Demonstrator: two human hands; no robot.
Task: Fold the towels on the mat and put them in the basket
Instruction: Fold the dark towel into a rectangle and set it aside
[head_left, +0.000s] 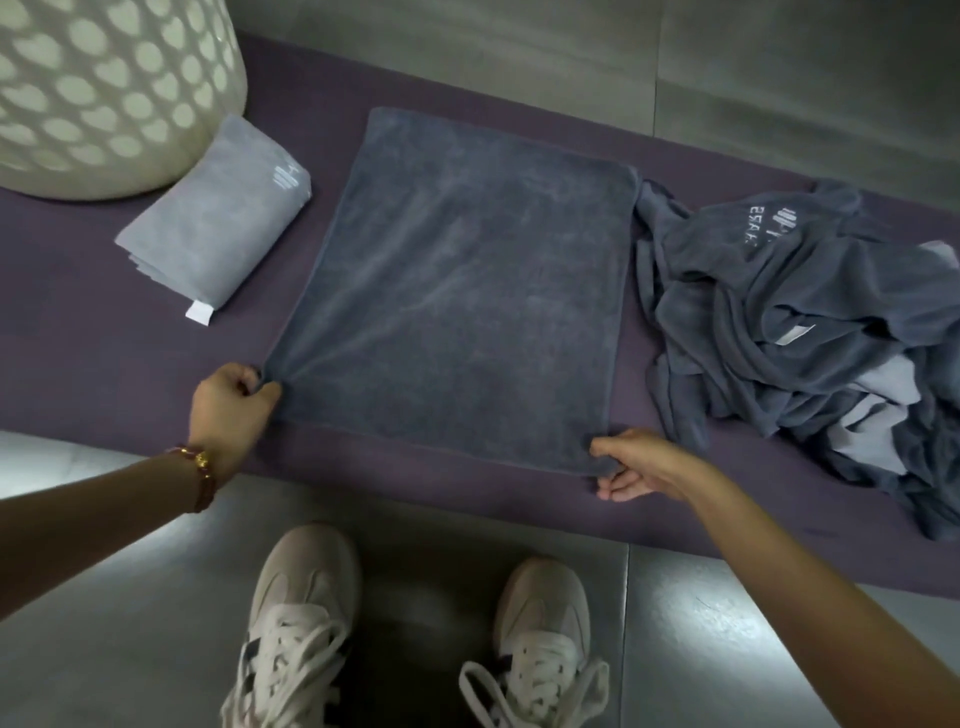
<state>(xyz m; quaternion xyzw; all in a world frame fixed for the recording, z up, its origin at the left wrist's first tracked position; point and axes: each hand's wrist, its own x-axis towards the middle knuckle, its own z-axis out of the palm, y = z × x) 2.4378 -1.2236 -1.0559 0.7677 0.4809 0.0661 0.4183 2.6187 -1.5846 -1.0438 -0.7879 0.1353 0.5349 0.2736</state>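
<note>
I see the left hand (234, 400) with its fingers curled, pinching the near-left corner of the dark grey towel (457, 291). The right hand (631, 465) pinches the near-right corner between thumb and fingers. The towel lies flat in the middle of the purple mat (78, 338). It is a plush rectangle whose long axis runs near to far, leaning slightly right at the far end. Left of it, lying apart, is a folded light grey towel (218, 228) with a white tag at its near end. On the right, a crumpled pile of towels (805, 322), dark and pale grey, touches its far-right corner. At far left stands a cream basket (104, 88) pierced with oval holes; from here I can't tell what it holds.
</note>
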